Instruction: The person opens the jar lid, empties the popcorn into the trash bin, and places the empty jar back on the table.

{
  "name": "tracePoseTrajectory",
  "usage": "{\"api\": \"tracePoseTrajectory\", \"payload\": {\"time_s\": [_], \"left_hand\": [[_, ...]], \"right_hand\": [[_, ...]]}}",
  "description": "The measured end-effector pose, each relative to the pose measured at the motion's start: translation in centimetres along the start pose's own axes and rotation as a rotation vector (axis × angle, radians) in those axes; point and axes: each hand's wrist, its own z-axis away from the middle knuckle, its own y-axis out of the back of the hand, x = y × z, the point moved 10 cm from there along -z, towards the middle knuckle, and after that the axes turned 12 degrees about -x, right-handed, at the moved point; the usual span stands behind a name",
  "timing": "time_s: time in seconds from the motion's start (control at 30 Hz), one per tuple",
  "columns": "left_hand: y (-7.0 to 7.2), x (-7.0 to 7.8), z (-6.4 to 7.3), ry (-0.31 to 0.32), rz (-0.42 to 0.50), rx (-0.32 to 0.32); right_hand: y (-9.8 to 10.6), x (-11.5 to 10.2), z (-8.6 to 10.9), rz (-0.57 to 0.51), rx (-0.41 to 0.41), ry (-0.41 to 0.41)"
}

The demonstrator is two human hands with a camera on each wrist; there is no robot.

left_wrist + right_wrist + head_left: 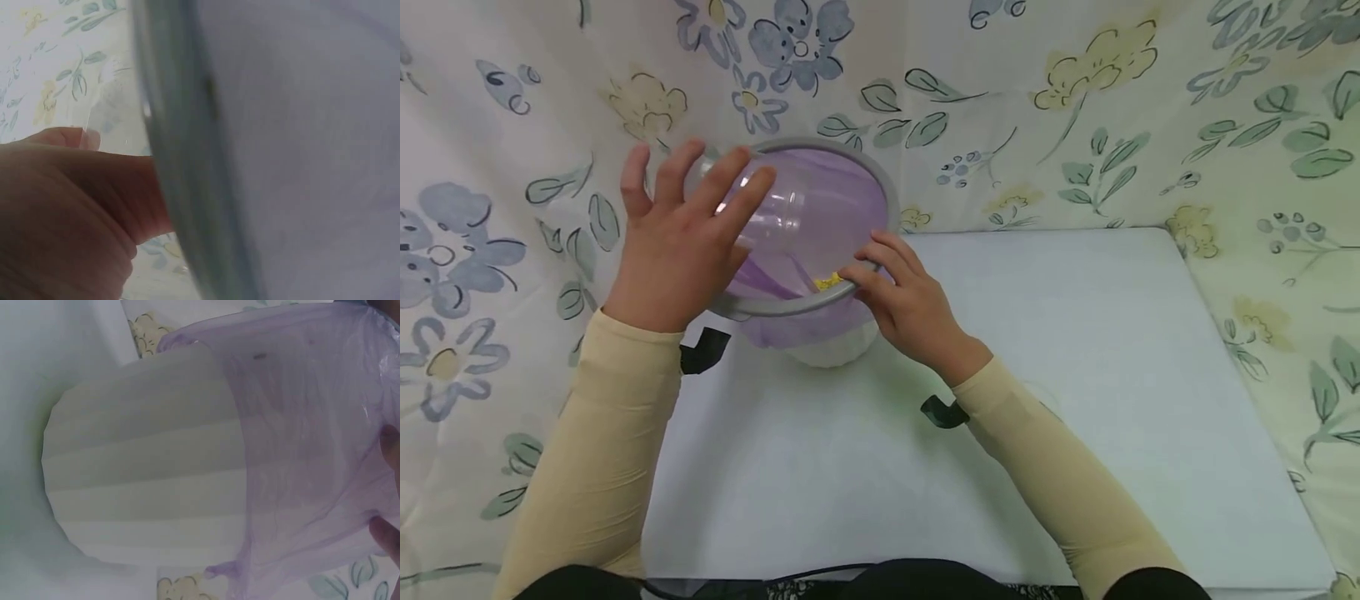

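Observation:
A white fluted trash bin (144,462) stands tilted on the table, lined with a thin purple plastic bag (850,192) under a grey ring rim (891,196). Fingers spread, my left hand (681,237) holds a clear plastic container (786,204) at the bin's mouth; the container's full shape is hard to make out. My right hand (913,312) grips the near right part of the rim, its fingertips against the bag in the right wrist view. Down inside the bag lies something small and yellow (827,282), mostly hidden by the rim.
A white tabletop (1075,375) stretches to the right and in front of the bin. Flower-patterned cloth (970,133) hangs behind and along both sides. A black cable (820,572) runs along the front edge.

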Motion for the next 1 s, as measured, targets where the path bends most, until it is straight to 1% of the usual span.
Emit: {"api": "tracePoseTrajectory", "payload": {"time_s": [0.13, 0.27, 0.37, 0.43, 0.5, 0.6, 0.67, 0.73, 0.83, 0.87, 0.9, 1.0], "left_hand": [[0.3, -0.2, 0.5, 0.032, 0.065, 0.021], [0.3, -0.8, 0.9, 0.078, 0.158, 0.027], [0.0, -1.6, 1.2, 0.123, 0.252, 0.028], [-0.2, -2.4, 1.5, 0.165, 0.340, 0.041], [-0.4, -3.1, 1.8, 0.210, 0.452, 0.075], [-0.9, -4.2, 2.6, 0.303, 0.623, 0.106], [-1.5, -4.9, 3.1, 0.384, 0.747, 0.106], [-2.3, -5.4, 3.7, 0.477, 0.884, 0.088], [-3.1, -5.9, 4.5, 0.575, 1.117, 0.111], [-3.2, -5.9, 4.6, 0.587, 1.208, 0.134], [-3.2, -5.9, 4.7, 0.584, 1.295, 0.163], [-3.1, -5.6, 5.1, 0.542, 1.497, 0.236]], "right_hand": [[0.0, -0.1, 0.0, 0.002, -0.005, 0.002], [0.1, -0.2, 0.0, 0.009, -0.001, 0.002], [0.1, -0.2, 0.0, 0.008, -0.006, -0.001], [0.1, -0.2, -0.1, 0.004, -0.010, -0.004], [0.1, -0.3, -0.1, -0.004, -0.010, -0.005], [0.1, -0.3, -0.1, -0.012, -0.008, -0.003], [0.0, -0.4, -0.1, -0.014, -0.007, 0.000], [0.0, -0.4, 0.0, -0.010, -0.007, -0.001], [-0.1, -0.3, -0.1, -0.003, -0.009, -0.002], [0.0, -0.3, -0.1, -0.001, -0.008, -0.002], [0.0, -0.3, -0.1, 0.002, -0.008, -0.002], [-0.1, -0.3, -0.2, 0.003, -0.014, -0.005]]}}
